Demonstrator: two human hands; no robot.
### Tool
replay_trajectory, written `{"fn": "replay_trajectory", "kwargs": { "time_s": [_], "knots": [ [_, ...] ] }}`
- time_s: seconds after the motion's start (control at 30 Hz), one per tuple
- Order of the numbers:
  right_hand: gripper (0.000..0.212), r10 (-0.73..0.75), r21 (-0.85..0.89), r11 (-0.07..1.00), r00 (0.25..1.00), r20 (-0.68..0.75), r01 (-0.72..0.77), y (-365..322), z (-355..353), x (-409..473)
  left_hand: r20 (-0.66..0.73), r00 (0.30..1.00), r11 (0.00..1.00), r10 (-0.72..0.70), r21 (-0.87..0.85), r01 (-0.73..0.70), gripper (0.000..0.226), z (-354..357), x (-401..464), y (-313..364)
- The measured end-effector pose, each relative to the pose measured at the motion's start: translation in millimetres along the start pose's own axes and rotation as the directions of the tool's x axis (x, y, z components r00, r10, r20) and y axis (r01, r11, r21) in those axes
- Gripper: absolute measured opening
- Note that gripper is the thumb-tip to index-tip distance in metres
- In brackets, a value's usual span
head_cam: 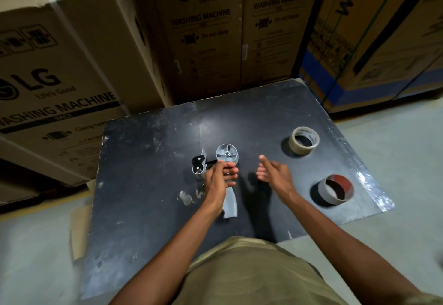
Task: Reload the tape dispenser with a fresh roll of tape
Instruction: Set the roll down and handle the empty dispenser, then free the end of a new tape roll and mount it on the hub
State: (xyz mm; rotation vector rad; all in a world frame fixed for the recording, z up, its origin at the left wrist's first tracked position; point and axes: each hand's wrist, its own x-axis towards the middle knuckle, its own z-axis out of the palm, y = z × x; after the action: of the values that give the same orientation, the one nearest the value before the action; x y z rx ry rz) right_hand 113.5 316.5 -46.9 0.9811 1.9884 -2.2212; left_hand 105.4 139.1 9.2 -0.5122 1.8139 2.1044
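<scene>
step: spool bare (no roll on) | left hand (pixel 219 180) grip pinches dispenser (pixel 226 158) | right hand (pixel 273 173) spread | next: fetch roll (pixel 304 140)

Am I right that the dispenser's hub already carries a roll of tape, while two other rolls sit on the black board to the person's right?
Not quite. In the head view the dispenser hub is bare, with no roll of tape on it. The rest holds: the beige roll and the reddish-lined roll sit on the black board to the person's right.

Left hand (pixel 219 180) grips grey tape dispenser (pixel 226 161); right hand (pixel 275 173) open beside it, empty.
</scene>
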Motion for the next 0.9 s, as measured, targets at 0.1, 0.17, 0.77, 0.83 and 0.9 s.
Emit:
{"fn": "replay_trajectory", "kwargs": {
  "time_s": [0.1, 0.17, 0.77, 0.83, 0.9],
  "knots": [
    [0.023, -0.2, -0.301, 0.943, 0.966, -0.166, 0.144, -13.2, -32.2, 24.1, 0.018, 1.0, 1.0, -0.009, 0.02, 0.008, 0.035, 14.8, -3.3, -0.8],
    [0.028, -0.325, -0.45, 0.869, 0.924, -0.203, 0.207, -30.6, -47.2, 31.8, 0.028, 1.0, 0.999, -0.014, 0.033, 0.013, 0.037, 23.7, -5.8, -2.3],
    [0.017, 0.04, -0.222, 0.975, 0.996, 0.084, -0.021, -79.6, -51.5, 29.8, 0.039, 0.999, 0.994, 0.033, 0.103, -0.037, 0.022, 69.2, -15.2, -5.1],
    [0.02, 0.079, -0.136, 0.989, 0.982, 0.174, -0.055, -84.3, -41.3, 16.7, 0.059, 0.997, 0.99, 0.039, 0.134, -0.047, 0.029, 69.3, -14.5, -0.6],
    [0.023, 0.07, -0.065, 0.996, 0.968, 0.241, -0.056, -89.5, -33.2, 3.1, 0.066, 0.996, 0.989, 0.058, 0.135, -0.067, 0.036, 68.4, -15.8, 5.1]
  ]
}}
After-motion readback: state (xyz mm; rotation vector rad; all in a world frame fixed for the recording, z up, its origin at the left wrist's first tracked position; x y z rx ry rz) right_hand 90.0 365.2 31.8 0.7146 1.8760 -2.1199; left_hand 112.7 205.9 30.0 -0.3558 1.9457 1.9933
